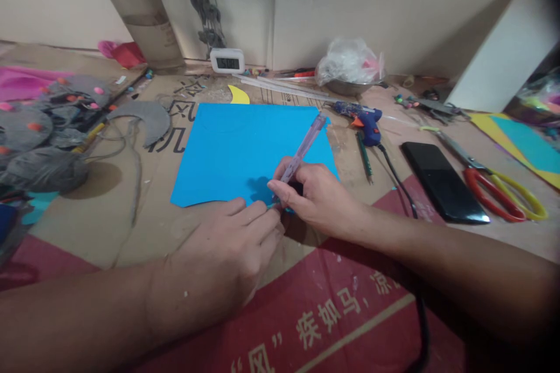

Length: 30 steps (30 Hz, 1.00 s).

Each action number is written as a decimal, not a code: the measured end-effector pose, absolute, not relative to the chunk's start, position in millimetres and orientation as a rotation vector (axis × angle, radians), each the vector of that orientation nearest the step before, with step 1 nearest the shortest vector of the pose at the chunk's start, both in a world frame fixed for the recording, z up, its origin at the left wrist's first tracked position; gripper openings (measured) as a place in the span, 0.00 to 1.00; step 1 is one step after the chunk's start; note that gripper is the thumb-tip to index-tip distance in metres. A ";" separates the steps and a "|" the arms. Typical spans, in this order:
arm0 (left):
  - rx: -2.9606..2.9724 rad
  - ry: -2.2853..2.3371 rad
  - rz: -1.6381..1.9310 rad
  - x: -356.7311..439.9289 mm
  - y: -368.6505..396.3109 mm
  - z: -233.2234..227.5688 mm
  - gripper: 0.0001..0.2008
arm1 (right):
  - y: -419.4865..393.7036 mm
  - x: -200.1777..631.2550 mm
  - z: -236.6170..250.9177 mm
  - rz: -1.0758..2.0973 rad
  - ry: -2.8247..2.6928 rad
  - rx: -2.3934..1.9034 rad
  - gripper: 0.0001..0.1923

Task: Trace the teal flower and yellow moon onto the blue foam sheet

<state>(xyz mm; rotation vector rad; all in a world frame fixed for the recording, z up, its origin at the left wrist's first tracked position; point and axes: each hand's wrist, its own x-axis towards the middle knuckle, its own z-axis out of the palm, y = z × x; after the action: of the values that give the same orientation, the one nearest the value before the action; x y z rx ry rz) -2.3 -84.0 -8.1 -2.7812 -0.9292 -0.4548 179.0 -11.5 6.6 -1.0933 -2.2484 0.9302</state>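
A sheet of bright blue paper [236, 145] lies flat on the cardboard in front of me. My right hand [326, 198] grips a translucent lavender pen [306, 143], its upper end leaning up and to the right. The pen's tip is hidden by my fingers, near the paper's lower edge. Beside it, my left hand [238, 239] is curled palm down, its fingertips close to the right hand. What the left fingers hold, if anything, is hidden. A yellow crescent [238, 95] peeks out above the sheet, and a grey crescent [146, 119] lies to its left.
Right of the paper lie a blue glue gun [370, 122] with a black cord, a green pencil [364, 157], a black phone [441, 180] and scissors [499, 186]. Grey yarn [48, 169] sits at left. Behind stand a white digital clock [227, 61] and a bowl [350, 86] with a plastic bag.
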 end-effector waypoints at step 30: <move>-2.883 -1.028 -0.467 -4.5 -79.1 4.5 0.17 | -5.7 186.6 -0.3 1.039 -1.704 -0.819 0.13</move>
<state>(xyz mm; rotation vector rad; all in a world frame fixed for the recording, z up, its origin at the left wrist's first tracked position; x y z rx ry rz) -4.5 -79.1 4.5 -2.8826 -1.0280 -0.4674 186.6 -5.7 -0.3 -0.8190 -1.7043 1.0389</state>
